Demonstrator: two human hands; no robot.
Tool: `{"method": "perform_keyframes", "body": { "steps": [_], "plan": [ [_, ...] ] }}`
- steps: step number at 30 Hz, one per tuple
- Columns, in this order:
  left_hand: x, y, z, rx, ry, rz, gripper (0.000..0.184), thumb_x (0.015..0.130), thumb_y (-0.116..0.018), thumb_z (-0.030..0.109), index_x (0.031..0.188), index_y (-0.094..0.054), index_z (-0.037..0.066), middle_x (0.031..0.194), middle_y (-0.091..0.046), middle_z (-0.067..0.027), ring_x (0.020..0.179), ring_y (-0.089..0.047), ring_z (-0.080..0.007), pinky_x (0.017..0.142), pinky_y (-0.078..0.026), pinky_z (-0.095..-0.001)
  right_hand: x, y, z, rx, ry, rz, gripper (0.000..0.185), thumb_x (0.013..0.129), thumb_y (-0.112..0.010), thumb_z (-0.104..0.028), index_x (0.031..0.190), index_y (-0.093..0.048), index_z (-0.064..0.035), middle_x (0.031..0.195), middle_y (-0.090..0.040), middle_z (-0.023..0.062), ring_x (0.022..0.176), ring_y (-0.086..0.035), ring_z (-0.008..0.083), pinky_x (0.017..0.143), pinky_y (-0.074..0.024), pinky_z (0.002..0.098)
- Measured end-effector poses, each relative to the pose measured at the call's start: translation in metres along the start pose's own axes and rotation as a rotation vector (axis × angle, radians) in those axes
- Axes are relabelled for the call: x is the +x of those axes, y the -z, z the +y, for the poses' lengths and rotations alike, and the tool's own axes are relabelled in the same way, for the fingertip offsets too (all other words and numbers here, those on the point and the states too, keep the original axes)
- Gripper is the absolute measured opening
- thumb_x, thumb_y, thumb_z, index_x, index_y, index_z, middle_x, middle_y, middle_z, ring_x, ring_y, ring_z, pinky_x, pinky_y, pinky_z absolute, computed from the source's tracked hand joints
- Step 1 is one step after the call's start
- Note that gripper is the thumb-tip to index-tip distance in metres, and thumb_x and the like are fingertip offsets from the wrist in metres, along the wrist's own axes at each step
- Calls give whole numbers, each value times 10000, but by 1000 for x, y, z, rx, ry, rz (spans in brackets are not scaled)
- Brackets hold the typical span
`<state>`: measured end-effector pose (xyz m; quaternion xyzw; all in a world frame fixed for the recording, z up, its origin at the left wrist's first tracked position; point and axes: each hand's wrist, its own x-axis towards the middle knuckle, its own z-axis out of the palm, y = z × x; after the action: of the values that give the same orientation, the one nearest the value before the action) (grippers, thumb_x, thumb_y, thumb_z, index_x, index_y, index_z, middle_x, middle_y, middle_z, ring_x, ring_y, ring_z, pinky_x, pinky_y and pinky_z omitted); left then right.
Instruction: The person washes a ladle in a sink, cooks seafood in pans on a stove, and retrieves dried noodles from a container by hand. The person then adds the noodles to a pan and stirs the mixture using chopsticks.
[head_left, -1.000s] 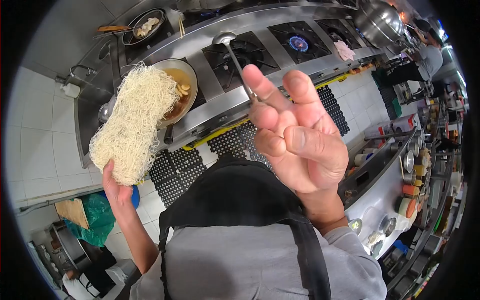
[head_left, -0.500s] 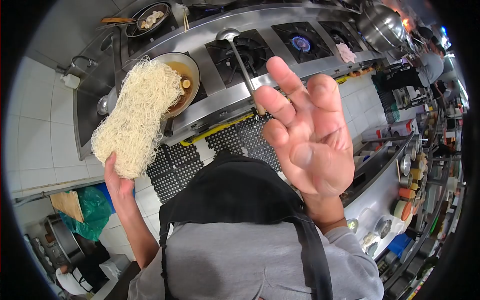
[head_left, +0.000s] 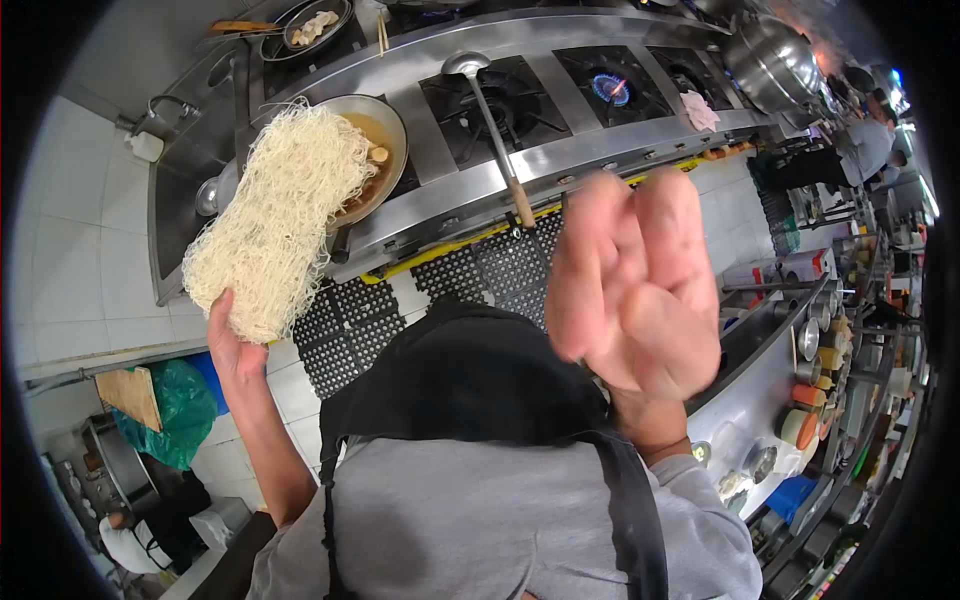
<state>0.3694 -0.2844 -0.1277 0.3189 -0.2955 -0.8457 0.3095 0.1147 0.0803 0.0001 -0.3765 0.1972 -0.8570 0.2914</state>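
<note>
— Where do we have the noodles (head_left: 285,215)?

— We see them stretch from our left hand (head_left: 240,348), short of the stove's (head_left: 583,155) front edge, to over the pan (head_left: 397,140) near its left end. They cover part of the brown broth (head_left: 372,126); we cannot tell whether they touch the pan's rim.

— How do we grip them?

— We have the left hand clamped on their near end, its thumb (head_left: 222,303) showing, the other fingers hidden beneath.

— And our right hand (head_left: 640,280)?

— We raise it before the front edge, fingers bent inward; it blurs, so we cannot tell whether they meet the thumb.

— What lies farther right?

— We see a ladle (head_left: 492,128) across a burner (head_left: 530,112), its wooden handle (head_left: 521,203) past the front edge, then a blue flame (head_left: 610,90).
</note>
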Motion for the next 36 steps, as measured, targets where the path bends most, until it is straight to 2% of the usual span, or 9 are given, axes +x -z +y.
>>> {"method": "perform_keyframes", "body": {
  "steps": [1, 4, 6, 10, 13, 27, 31, 34, 36],
  "plan": [
    [1, 0, 0, 2, 2, 0, 628, 939, -664, 112, 1513, -421, 38, 1493, -533, -178, 1355, -537, -370, 1126, -468, -547, -2, -8, -2, -79, 12, -47, 412, 870, -637, 152, 1176, -520, -97, 1312, -574, 243, 865, -668, 272, 627, -578, 311],
    [1, 0, 0, 33, -33, 44, 629, 939, -666, 118, 1513, -422, 38, 1495, -532, -174, 1359, -534, -369, 1129, -464, -546, 14, -29, -3, -210, 96, -129, 226, 927, -679, -75, 1137, -594, -72, 1199, -616, 243, 934, -661, 349, 770, -577, 434],
    [-2, -1, 0, 52, -57, 77, 633, 936, -670, 123, 1512, -423, 37, 1496, -531, -173, 1361, -532, -368, 1131, -461, -549, 18, -40, -3, -227, 108, -207, 233, 965, -707, -226, 1111, -644, -55, 1123, -645, 243, 979, -656, 400, 865, -577, 516],
    [-3, -1, -4, 30, -50, 51, 647, 925, -682, 115, 1512, -422, 30, 1492, -535, -173, 1366, -528, -364, 1138, -454, -553, 4, -46, -18, -262, -62, -527, 291, 951, -714, -256, 1126, -639, -36, 1144, -635, 257, 1006, -646, 408, 885, -564, 518],
    [-4, 1, 2, 25, -64, 61, 646, 923, -682, 108, 1510, -424, 23, 1485, -542, -173, 1367, -529, -359, 1142, -450, -552, -10, -40, -27, -263, -143, -612, 335, 941, -719, -279, 1138, -634, -22, 1159, -627, 268, 1027, -639, 413, 899, -555, 520],
    [-6, 8, 0, 4, -110, 93, 667, 901, -717, 105, 1502, -440, 24, 1490, -545, -170, 1371, -528, -349, 1157, -434, -540, -13, -10, -33, -274, -228, -646, 538, 894, -744, -384, 1194, -616, 45, 1231, -592, 318, 1121, -606, 440, 967, -513, 530],
    [-7, 13, 4, 75, -217, 139, 652, 915, -705, 128, 1499, -439, 13, 1483, -548, -180, 1369, -531, -345, 1157, -431, -542, -14, -9, -29, -252, -235, -674, 597, 880, -751, -414, 1209, -610, 64, 1252, -582, 332, 1148, -597, 448, 987, -501, 532],
    [-7, 18, 9, 35, -60, 110, 607, 945, -673, 160, 1490, -451, 11, 1476, -553, -179, 1368, -530, -346, 1161, -428, -538, -9, -6, -21, -214, -273, -675, 641, 870, -757, -437, 1221, -606, 78, 1268, -575, 342, 1168, -590, 453, 1001, -491, 534],
    [0, 10, 6, 73, -106, 75, 571, 964, -650, 180, 1476, -467, 7, 1466, -562, -175, 1354, -542, -346, 1147, -441, -531, -9, -6, -15, -205, -271, -692, 670, 864, -760, -452, 1229, -604, 87, 1278, -570, 350, 1182, -585, 457, 1011, -485, 535]
  ]
}}
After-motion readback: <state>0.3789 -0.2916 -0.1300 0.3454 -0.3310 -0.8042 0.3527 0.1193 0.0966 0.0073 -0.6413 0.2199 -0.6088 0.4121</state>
